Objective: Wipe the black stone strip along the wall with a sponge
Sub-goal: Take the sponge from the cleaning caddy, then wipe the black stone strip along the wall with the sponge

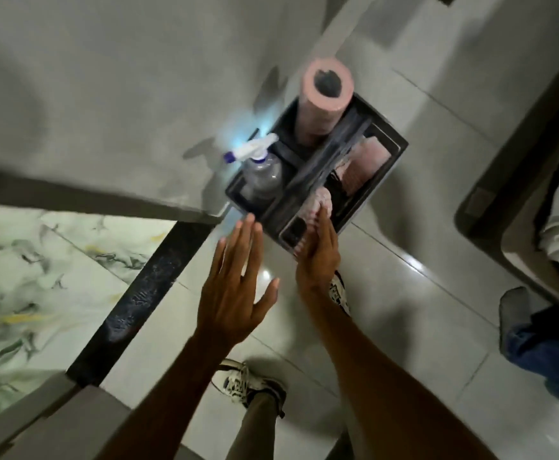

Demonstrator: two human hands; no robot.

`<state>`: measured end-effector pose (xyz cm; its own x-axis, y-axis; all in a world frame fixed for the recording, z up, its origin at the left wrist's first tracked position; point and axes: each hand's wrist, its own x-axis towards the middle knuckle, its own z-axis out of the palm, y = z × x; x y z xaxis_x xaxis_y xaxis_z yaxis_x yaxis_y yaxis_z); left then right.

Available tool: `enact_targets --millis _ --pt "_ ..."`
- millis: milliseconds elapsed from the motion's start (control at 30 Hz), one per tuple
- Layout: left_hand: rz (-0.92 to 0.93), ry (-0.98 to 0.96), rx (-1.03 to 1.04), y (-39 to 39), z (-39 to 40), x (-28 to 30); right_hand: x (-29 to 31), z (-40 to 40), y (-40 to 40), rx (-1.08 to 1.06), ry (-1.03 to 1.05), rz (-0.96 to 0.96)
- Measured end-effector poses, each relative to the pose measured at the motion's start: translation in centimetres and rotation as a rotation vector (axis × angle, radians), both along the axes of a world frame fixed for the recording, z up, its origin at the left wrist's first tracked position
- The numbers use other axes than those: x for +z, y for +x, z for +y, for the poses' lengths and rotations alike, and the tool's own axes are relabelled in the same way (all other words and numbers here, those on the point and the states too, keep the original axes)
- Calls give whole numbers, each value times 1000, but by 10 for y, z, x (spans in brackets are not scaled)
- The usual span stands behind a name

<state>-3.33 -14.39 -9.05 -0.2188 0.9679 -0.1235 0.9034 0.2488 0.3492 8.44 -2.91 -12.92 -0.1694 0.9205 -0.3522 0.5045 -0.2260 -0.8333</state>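
Observation:
The black stone strip [145, 293] runs diagonally along the floor between a marbled tile area and the plain tiles. A dark caddy [387, 167] stands on the floor at the strip's far end. A pink-and-white textured sponge [316, 202] sits in its near compartment. My right hand [318, 257] reaches edge-on to the caddy's near rim with straight fingers, one fingertip touching the sponge without gripping it. My left hand [238, 287] hovers flat with spread fingers just left of the caddy, above the floor beside the strip.
The caddy also holds a spray bottle [259, 167], an upright pink roll [324, 94] and a folded pink cloth [364, 164]. A grey wall [105, 111] rises on the left. A chair [503, 200] and another person's jeans leg and sock [537, 336] are at the right. My shoes [248, 383] stand below.

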Motion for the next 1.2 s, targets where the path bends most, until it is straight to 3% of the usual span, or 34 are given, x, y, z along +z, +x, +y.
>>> enact_targets --millis 67,233,367,433,633,767,1000,1200 --pt "11 -42 165 -8 -45 17 29 -36 -8 -45 -15 16" --pt "-5 -145 404 -38 -174 38 70 -136 -45 140 -44 -33" --pt "-30 -241 467 -64 -267 17 82 -200 -98 134 -272 125" --pt "-52 -289 553 -73 -303 -9 57 -223 -124 202 -289 127" --pt "-133 -338 745 -78 -363 -120 -69 -271 -189 599 25 -30" --pt "-207 -355 826 -75 -382 -220 -182 -291 -213 691 10 -121" --pt "-226 -404 751 -78 -383 -435 -376 -297 -244 685 153 -210" --pt "-145 -272 785 -103 -391 -571 -504 -288 -264 966 334 -235"
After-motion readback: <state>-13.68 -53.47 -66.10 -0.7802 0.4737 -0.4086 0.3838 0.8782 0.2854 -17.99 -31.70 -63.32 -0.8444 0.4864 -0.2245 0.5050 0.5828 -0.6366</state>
